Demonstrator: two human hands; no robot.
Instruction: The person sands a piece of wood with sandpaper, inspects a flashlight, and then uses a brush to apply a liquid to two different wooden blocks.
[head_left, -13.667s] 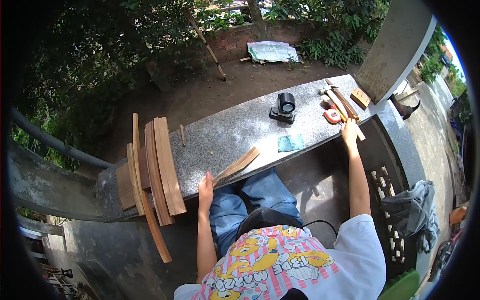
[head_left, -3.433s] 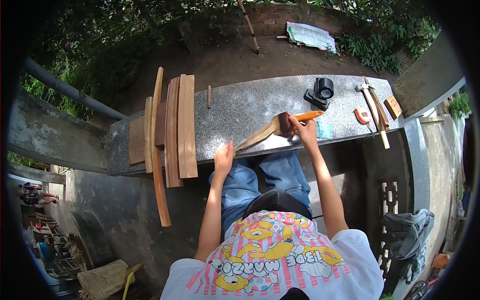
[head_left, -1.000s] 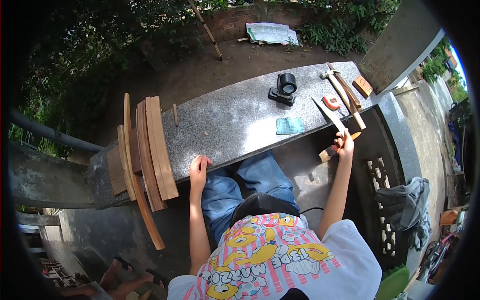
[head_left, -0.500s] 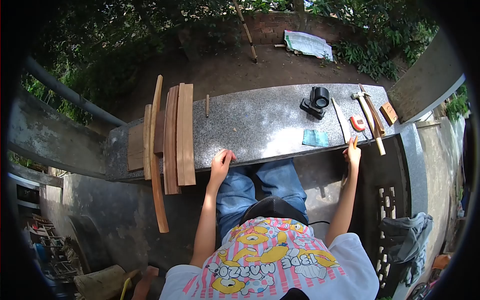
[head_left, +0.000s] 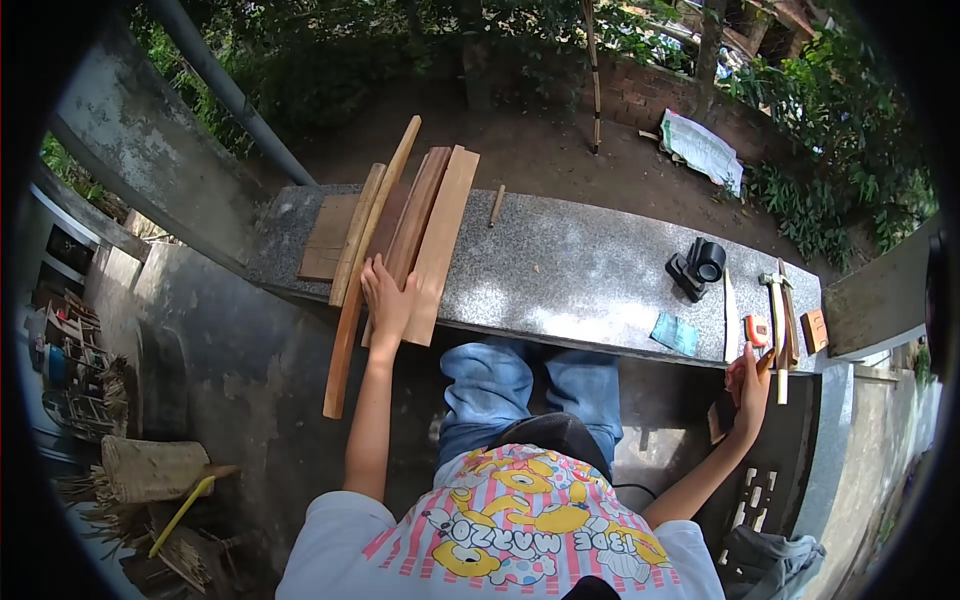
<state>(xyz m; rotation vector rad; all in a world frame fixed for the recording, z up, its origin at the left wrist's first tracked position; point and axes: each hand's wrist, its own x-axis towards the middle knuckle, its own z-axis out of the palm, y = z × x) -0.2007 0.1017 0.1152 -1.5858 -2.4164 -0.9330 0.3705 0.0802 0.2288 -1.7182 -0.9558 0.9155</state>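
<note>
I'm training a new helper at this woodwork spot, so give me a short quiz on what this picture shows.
1. True or false: the left hand lies open on the stack of wooden slats.
2. What does the right hand hold, just below the counter's edge? A) a drill B) an orange-handled brush C) a cup
3. On which end of the granite counter, the person's left or right, do the hammer and the red tape measure lie?

Key: 1 true; 2 B; 3 the right end.
</note>
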